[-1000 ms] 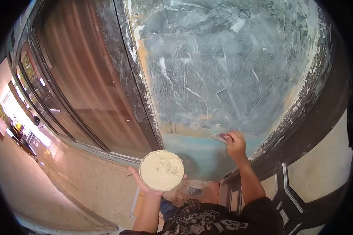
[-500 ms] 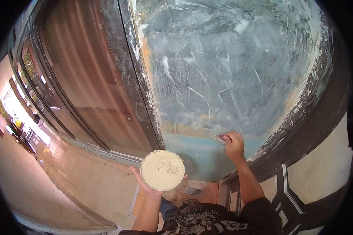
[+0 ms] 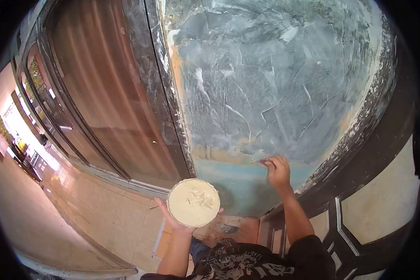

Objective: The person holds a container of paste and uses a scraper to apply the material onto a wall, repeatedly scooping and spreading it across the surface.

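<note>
A round tub of cream-coloured putty (image 3: 193, 203) rests on my left hand (image 3: 176, 226), whose fingers wrap round it from below, thumb at the left side. The putty's surface is ridged and scooped toward the right. My right hand (image 3: 279, 172) pinches a small putty knife (image 3: 260, 161), its thin blade pointing left against the wall (image 3: 266, 102). The blade sits right where the grey, smeared upper coat meets the turquoise lower band (image 3: 238, 179). Streaks and raised ridges of filler cross the grey part.
Left of the wall stands a dark, paint-flecked frame (image 3: 156, 74) beside a brown curtained glass panel (image 3: 102, 88). Dark wooden panelling (image 3: 326, 210) with pale insets runs close by my right arm. Tiled floor (image 3: 112, 205) stretches off to the left toward a bright opening.
The putty knife has turned in my right hand, so its blade now shows nearly edge-on. My left hand and the tub have barely moved.
</note>
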### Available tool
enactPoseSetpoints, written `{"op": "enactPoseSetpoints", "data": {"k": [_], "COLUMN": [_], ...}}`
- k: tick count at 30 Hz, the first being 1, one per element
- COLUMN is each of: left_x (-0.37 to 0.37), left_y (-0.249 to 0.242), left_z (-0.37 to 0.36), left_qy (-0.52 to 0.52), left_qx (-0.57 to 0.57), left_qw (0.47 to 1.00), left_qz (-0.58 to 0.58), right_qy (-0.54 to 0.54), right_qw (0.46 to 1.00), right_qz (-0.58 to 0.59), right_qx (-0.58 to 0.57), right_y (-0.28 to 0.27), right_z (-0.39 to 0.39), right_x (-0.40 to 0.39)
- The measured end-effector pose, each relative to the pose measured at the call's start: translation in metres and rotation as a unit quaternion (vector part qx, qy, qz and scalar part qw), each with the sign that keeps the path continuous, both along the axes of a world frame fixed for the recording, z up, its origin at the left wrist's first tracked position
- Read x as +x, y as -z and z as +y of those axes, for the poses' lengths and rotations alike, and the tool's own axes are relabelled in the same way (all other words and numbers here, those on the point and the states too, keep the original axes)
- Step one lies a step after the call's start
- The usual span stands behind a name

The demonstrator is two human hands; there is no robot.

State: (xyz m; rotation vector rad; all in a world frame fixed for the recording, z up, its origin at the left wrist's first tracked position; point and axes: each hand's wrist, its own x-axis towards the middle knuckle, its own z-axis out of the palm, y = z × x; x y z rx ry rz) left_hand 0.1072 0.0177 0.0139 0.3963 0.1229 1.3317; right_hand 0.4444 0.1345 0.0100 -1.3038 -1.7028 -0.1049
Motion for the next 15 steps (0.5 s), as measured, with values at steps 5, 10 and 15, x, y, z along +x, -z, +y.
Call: {"op": "enactPoseSetpoints", "data": {"k": [5, 10, 15], "left_x": [0.000, -0.001, -0.001], "left_y": [-0.001, -0.001, -0.003], "left_z": [0.000, -0.003, -0.001], "left_qy": [-0.008, -0.004, -0.001], "left_qx": [-0.001, -0.005, -0.007], "left_qw": [1.000, 1.000, 1.000], "left_qz": [0.003, -0.011, -0.014], "right_qy": [-0.014, -0.048, -0.002], "right_qw": [0.998, 0.998, 0.999], "right_qz": [0.052, 0.027, 0.028], "right_qx": [0.023, 0.022, 0.026], "right_y": [-0.027, 0.002, -0.009], "right_z": [-0.006, -0.004, 0.004], "right_x": [-0.002, -0.002, -0.006]}}
